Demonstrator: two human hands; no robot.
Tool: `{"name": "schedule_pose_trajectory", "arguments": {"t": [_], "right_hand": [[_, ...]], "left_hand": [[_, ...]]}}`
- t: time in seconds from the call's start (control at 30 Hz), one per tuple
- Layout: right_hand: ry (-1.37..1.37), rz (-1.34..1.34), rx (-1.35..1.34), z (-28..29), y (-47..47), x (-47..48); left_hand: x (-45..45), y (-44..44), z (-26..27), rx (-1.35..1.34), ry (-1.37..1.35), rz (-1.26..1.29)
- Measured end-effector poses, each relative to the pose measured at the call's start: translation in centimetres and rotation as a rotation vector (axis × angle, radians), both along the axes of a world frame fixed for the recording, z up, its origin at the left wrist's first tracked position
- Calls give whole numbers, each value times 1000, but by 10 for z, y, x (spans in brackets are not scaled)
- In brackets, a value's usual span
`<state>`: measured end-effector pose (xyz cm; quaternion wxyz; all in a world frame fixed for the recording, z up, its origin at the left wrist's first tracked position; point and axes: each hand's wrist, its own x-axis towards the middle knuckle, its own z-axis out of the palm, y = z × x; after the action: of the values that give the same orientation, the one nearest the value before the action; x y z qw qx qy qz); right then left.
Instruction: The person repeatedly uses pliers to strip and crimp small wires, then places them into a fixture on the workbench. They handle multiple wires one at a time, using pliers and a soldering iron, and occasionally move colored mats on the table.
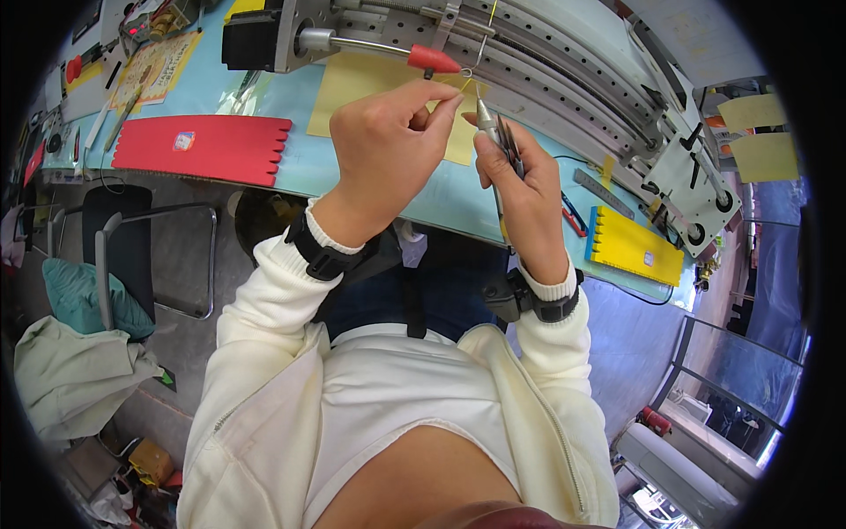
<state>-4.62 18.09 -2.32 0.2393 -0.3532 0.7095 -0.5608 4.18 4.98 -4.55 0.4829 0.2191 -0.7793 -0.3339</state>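
Observation:
My left hand [396, 142] pinches a thin yellow thread or wire [466, 84] between thumb and forefinger, just below a small metal hook [466, 71] at the tip of a red cone [433, 59]. The cone sits on a metal shaft [370, 45] of the machine. In my right hand [519, 178] is a slim metal pen-like tool [487, 119], pointing up towards the hook, together with dark tweezers [509, 142]. Whether the tool's tip touches the thread cannot be told. A bent metal wire [481, 49] rises from the hook beside the rail.
A linear-rail machine [562, 73] spans the table's back. A red notched board [201, 149] lies left; a yellow notched board [636, 246], a steel ruler [603, 193] and a red-and-blue cutter or pen [574, 217] lie right. Yellow paper [344, 86] lies under the cone.

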Motion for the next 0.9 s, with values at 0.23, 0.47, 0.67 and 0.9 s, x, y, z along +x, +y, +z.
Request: {"name": "schedule_pose_trajectory", "arguments": {"t": [0.23, 0.47, 0.67, 0.9], "right_hand": [[-2, -7, -16, 0, -4, 0], [-34, -3, 5, 1, -4, 0], [-37, -8, -29, 2, 0, 1], [38, -8, -142, 16, 6, -6]], "left_hand": [[0, 0, 0, -17, -10, 1], [-1, 0, 0, -19, 2, -4], [0, 0, 0, -3, -13, -7], [9, -3, 12, 64, -7, -62]]}}
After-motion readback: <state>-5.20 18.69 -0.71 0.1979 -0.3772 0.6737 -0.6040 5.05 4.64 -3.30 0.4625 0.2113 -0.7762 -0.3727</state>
